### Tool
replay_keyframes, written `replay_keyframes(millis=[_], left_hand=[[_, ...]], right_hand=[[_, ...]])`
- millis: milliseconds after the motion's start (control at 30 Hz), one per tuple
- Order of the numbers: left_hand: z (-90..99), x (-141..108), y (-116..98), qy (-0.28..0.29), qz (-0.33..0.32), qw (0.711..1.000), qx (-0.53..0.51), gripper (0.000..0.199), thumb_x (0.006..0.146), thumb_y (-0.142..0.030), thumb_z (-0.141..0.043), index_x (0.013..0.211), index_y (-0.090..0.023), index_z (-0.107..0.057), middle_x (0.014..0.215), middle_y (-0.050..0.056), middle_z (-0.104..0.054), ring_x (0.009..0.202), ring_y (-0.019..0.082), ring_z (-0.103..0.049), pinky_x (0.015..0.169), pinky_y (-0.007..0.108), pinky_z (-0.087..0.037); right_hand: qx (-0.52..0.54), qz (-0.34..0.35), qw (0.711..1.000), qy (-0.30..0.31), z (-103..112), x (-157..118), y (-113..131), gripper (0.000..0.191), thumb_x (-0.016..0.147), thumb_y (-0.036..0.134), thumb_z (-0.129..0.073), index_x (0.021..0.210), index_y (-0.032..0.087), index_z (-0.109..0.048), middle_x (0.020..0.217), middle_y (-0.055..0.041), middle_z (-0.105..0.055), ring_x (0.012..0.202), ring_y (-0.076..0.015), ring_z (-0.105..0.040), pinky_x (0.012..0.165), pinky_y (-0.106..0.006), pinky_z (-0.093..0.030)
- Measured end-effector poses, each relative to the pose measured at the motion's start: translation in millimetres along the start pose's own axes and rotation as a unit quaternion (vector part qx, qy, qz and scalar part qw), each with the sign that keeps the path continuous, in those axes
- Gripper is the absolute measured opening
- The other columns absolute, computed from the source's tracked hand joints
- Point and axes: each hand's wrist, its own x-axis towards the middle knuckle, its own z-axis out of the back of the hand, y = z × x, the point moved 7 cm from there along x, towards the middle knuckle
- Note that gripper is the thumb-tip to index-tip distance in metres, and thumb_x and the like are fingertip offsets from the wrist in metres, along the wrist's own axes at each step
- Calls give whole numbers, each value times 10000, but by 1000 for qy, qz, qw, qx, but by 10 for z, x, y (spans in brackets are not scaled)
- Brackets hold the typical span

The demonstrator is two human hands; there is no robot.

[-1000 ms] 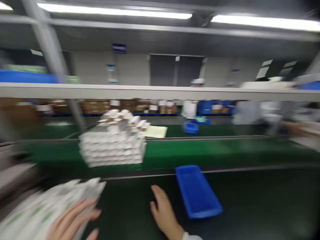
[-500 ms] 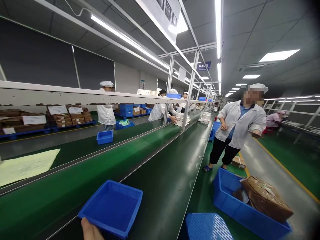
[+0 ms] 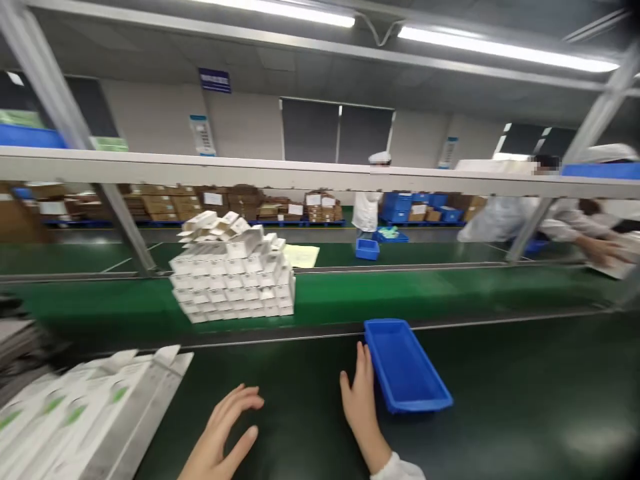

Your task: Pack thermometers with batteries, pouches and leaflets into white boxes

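Observation:
An empty blue plastic tray (image 3: 407, 370) lies on the dark near work surface. At its left rim is my right hand (image 3: 361, 400), with fingers stretched out and thumb apart; the fingertips are at the tray's edge, and I cannot tell whether they press on it. My left hand (image 3: 223, 433) hovers over the surface further left, fingers spread and slightly curved, holding nothing. To the left of that hand stand several long white cartons (image 3: 107, 413) with green marks and open end flaps. A layered stack of white boxes (image 3: 235, 280) rests on the green belt beyond.
A white shelf beam (image 3: 320, 170) on metal posts crosses above the belt (image 3: 400, 293). Behind it are a yellow-green sheet (image 3: 301, 256) and a small blue bin (image 3: 367, 250). One person (image 3: 366, 210) stands at the back; a co-worker's hands (image 3: 600, 250) handle a white item at right.
My view has swung left, bringing the white cartons and box stack into sight. Only one hand showed before, at the tray's rim; now both show, open.

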Motion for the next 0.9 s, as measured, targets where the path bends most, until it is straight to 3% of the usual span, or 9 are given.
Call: replay_keyframes(millis=[100,200,300,400,533,700,900], left_hand=[[232,93,-195,-68,24,997,-35,548,801,-644,-609,1296,-414,-568,1534,10,-448,1492,362,-283,1213,579,-282],[551,311,-378,-152,-21,984,-93,524,855,-552,-587,1325,-348,-483,1514,43,-453,1482,315,-314,1240,535,-238],[886,641,-504,-250,-62,953,-160,457,876,-412,-582,1294,-286,-447,1505,86,-448,1475,281,-326,1241,506,-237],[1142,1055,-538,-329,-61,923,-190,485,851,-301,-608,1300,-257,-429,1520,117,-420,1454,286,-351,1218,500,-272],[1456,1587,-453,-382,-29,902,-197,591,840,-261,-639,1372,-218,-384,1539,158,-361,1438,311,-351,1185,492,-313],[1863,2021,-195,-431,41,874,-219,613,904,-261,-595,1441,-152,-320,1499,191,-388,1363,308,-435,1124,501,-392],[1941,2392,61,-414,96,885,-193,567,923,-275,-629,1439,-196,-407,1464,143,-461,1265,298,-528,1027,505,-487]], right_hand=[[20,26,999,23,-67,33,56,638,988,344,-333,1581,198,-152,1653,-120,-100,1544,-296,-81,1226,-574,-208],[44,47,997,48,-212,134,236,631,996,386,-328,1579,208,-163,1658,-105,-96,1541,-292,-96,1218,-564,-247],[64,76,992,78,-413,337,570,638,994,400,-338,1571,170,-196,1656,-118,-127,1536,-280,-127,1226,-532,-255],[80,101,986,110,-583,617,966,646,987,412,-360,1566,163,-218,1632,-120,-224,1519,-260,-201,1225,-493,-280],[78,126,983,107,-655,1023,1380,651,960,403,-406,1538,131,-278,1571,-149,-347,1481,-280,-284,1197,-474,-331],[-2,163,980,110,-720,1414,1648,665,933,344,-443,1534,105,-285,1533,-151,-410,1459,-302,-307,1170,-443,-351],[-107,164,971,135,-816,1882,1764,736,904,301,-544,1540,95,-234,1427,-190,-527,1370,-338,-441,1155,-479,-309]])
